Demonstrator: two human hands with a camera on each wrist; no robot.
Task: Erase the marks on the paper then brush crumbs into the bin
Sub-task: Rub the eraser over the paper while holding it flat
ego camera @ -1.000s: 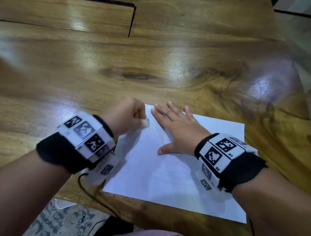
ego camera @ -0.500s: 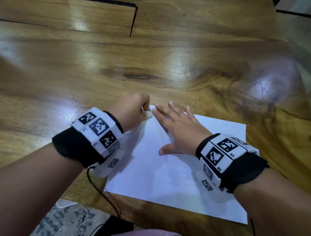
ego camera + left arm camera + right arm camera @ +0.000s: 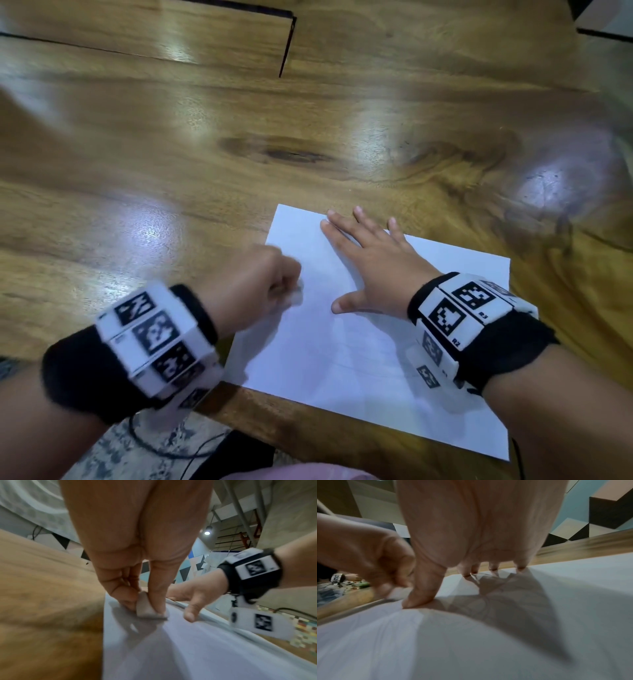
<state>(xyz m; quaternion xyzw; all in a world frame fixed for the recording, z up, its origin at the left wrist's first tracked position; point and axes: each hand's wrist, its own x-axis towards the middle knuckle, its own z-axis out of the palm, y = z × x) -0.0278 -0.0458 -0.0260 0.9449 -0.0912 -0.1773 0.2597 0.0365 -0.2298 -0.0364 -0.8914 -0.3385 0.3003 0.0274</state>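
Observation:
A white sheet of paper (image 3: 342,359) lies on the wooden table near its front edge. My left hand (image 3: 260,284) pinches a small whitish eraser (image 3: 145,609) between thumb and fingers and presses it onto the paper's left part (image 3: 188,649). The eraser (image 3: 297,296) just peeks out of the fist in the head view. My right hand (image 3: 373,267) lies flat on the paper with fingers spread, holding it down; its thumb (image 3: 423,595) and fingertips (image 3: 493,567) press the sheet (image 3: 471,642). Only faint lines show on the paper. No bin is in view.
The glossy wooden table (image 3: 239,137) stretches far and left of the paper. A dark seam (image 3: 286,48) runs across its back. A patterned rug (image 3: 113,448) and a black cable (image 3: 164,445) lie below the front edge.
My left hand slid the eraser from the paper's far left corner back toward me along the left side. The right hand stayed flat on the sheet.

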